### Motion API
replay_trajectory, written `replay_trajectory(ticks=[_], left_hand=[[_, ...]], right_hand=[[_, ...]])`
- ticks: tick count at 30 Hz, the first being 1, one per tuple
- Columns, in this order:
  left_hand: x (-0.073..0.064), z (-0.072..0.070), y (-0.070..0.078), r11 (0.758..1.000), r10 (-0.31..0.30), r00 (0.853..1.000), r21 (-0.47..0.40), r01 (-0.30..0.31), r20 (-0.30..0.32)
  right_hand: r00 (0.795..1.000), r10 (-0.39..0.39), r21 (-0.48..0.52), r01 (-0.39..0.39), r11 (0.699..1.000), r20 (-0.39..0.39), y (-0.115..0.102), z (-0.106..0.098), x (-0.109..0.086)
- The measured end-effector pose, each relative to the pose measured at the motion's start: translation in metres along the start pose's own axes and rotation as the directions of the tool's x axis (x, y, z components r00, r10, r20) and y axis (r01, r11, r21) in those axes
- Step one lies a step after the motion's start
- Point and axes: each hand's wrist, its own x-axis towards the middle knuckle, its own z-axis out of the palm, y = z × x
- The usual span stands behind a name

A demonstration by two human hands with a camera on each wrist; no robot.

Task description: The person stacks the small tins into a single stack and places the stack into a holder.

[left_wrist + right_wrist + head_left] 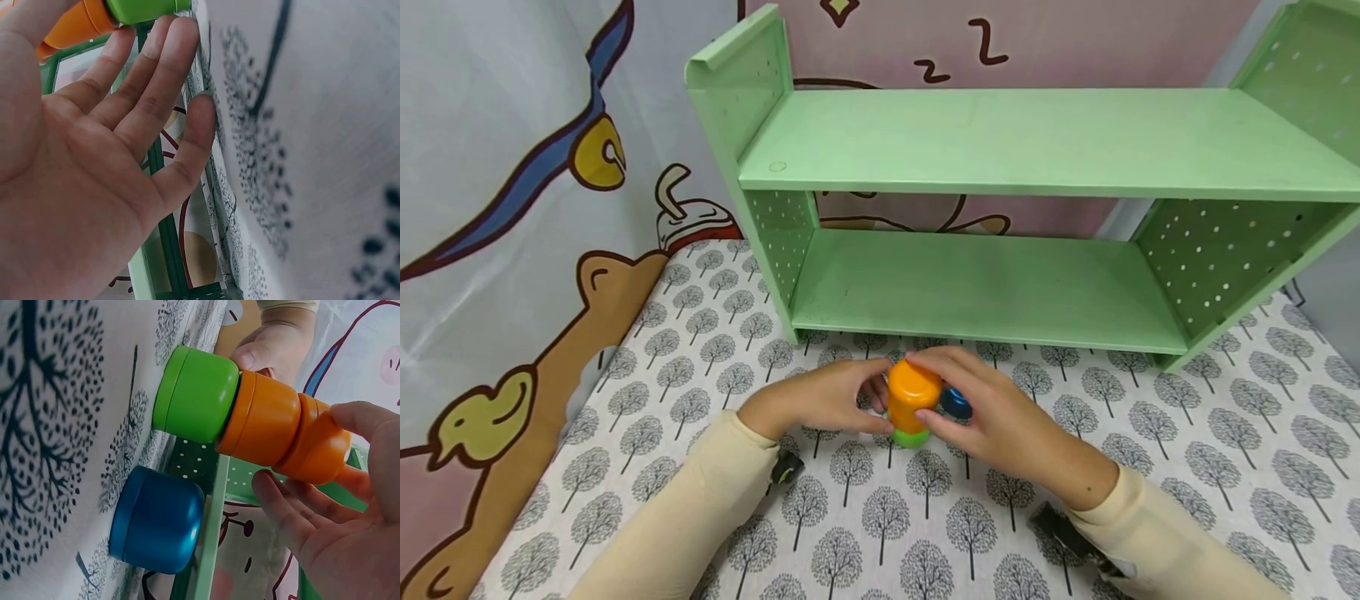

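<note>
Three small rounded cup-shaped pieces stand stacked on the cloth: a green cup (200, 394) at the bottom, an orange cup (265, 415) on it, and another orange cup (319, 447) on top, slightly tilted. My right hand (992, 408) holds the top orange cup between thumb and fingers. On the stack's left side is my left hand (831, 396), its fingers loosely extended beside the green and lower orange cups in the left wrist view; its thumb is near where those two meet. A shiny blue cup (159, 522) stands apart, right of the stack, partly hidden by my right hand in the head view.
A light green two-tier shelf (992, 287) with perforated sides stands just behind the hands. White cloth (850, 533) printed with grey trees covers the surface. Curtains with cartoon drawings (482, 417) hang at the left and back.
</note>
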Motion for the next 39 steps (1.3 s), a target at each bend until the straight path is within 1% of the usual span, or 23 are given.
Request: replay_trajectory(ticks=[5,12,15,22,28,35,39], left_hand=[[0.001,0.0,0.001,1.0,0.003,1.0,0.002,-0.003,0.006],[0.0,0.0,0.0,1.0,0.012,1.0,-0.012,-0.012,0.006],[0.0,0.0,-0.001,1.0,0.016,1.0,-0.019,-0.016,0.006],[0.0,0.001,-0.002,1.0,0.015,1.0,-0.024,-0.015,-0.001],[-0.001,0.001,-0.001,1.0,0.009,1.0,-0.01,-0.009,-0.007],[-0.001,0.001,-0.001,1.0,-0.002,1.0,-0.01,0.002,-0.008],[0.0,0.001,-0.001,1.0,0.002,1.0,-0.009,-0.002,-0.009]], right_hand=[[1.0,0.007,0.02,-0.007,1.0,0.0,0.0,-0.004,-0.001],[0.999,-0.032,0.026,0.032,0.999,-0.006,0.001,-0.007,0.0],[0.999,-0.035,0.022,0.035,0.999,-0.01,0.002,-0.007,0.0],[1.0,-0.01,-0.001,0.009,1.0,-0.006,0.001,-0.01,0.0],[0.999,0.032,0.015,-0.032,0.999,0.004,0.0,-0.012,0.0],[1.0,0.031,0.0,-0.031,1.0,0.0,0.001,-0.015,0.0],[0.999,0.032,-0.006,-0.032,0.999,-0.012,0.002,-0.017,-0.001]])
